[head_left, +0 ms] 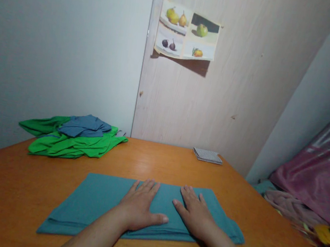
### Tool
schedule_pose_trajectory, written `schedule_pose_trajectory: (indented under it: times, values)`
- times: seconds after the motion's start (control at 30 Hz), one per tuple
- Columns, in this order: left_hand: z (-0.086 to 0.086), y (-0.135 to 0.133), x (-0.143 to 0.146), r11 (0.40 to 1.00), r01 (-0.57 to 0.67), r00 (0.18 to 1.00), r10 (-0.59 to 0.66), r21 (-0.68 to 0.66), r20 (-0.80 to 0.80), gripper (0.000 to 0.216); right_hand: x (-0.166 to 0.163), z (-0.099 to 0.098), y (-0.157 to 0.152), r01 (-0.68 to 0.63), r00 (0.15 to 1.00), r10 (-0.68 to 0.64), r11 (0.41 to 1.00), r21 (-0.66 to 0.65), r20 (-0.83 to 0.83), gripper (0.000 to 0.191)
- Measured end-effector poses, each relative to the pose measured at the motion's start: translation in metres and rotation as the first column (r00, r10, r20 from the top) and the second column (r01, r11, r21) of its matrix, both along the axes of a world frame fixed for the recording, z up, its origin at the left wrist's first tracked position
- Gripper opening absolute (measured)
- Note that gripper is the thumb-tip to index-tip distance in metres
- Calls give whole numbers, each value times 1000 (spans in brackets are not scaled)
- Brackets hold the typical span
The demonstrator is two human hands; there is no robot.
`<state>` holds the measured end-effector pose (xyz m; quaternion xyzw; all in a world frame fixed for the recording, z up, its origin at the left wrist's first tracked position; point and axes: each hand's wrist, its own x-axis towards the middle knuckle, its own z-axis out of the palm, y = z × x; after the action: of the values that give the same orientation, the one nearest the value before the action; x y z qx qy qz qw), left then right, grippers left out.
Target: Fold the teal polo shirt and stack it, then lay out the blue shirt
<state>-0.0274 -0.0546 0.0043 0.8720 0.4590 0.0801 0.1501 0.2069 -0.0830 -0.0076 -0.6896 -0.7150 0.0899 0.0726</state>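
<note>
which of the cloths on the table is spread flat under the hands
The teal cloth nearest the person, flat under the left hand and right hand. The green garment and blue garment are heaped far left; the checked cloth is folded, untouched.

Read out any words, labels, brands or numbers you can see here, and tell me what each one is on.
No text can be read anywhere. The fruit poster shows only pictures. The teal cloth under the left hand and right hand, the green clothes, the blue garment and the small checked cloth show no print or label.
</note>
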Motion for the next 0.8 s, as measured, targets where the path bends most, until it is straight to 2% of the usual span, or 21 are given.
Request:
schedule_pose_trajectory:
  times: [0.13, 0.27, 0.4, 0.53, 0.67, 0.8]
  values:
    - [1, 0, -1, 1000, 2, 999, -1, -27, 43, 108, -6, 10, 8, 12, 1000, -13, 999, -38, -20, 81]
    - [2, 3, -2, 995, -38, 990, 49, -89, 132, 91, -29, 18, 16, -34, 997, 35, 999, 19, -62, 78]
    - [1, 8, -4, 987, -62, 972, 94, -151, 216, 85, -52, 14, 14, -101, 994, 103, 994, 33, -49, 78]
    - [0, 11, -8, 982, -52, 957, 100, -179, 272, 83, -59, 6, 6, -151, 988, 151, 988, 2, 20, 80]
    - [-2, 12, -8, 988, -61, 955, 99, -143, 279, 78, -57, 4, 5, -149, 988, 149, 989, -10, 49, 82]
    - [-6, 6, -6, 998, -55, 976, 56, -8, 211, 68, -54, -2, 7, -155, 985, 154, 988, 11, 75, 80]
